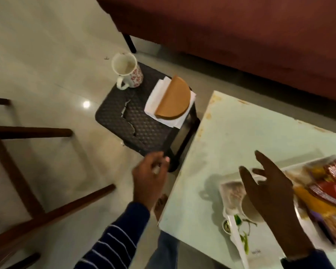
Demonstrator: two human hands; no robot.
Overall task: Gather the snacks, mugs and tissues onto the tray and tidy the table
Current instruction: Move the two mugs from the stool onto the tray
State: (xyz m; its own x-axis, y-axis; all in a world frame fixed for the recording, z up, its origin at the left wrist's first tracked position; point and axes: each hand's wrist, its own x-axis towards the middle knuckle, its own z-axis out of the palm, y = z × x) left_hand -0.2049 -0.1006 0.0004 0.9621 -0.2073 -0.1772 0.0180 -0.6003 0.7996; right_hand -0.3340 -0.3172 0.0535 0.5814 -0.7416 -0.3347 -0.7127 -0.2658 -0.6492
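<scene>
Snacks (326, 193) are already sitting on the tray (233, 188), so it's roughly halfway.

Mug (126, 72) and tissues (159, 92) are still waiting on the stool (144, 125); left hand (150, 178) is loosely curled, right hand (268, 199) is spread open, nothing being held.

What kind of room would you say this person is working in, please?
Most likely a home living room: a dark red upholstered sofa stands on a pale polished tile floor, beside a pale green low table and a small dark woven-pattern stool bearing a white floral mug.

A dark red sofa (231, 30) stands on the glossy pale tiled floor (37, 55), behind a dark woven-pattern plastic stool (136, 121).
</scene>
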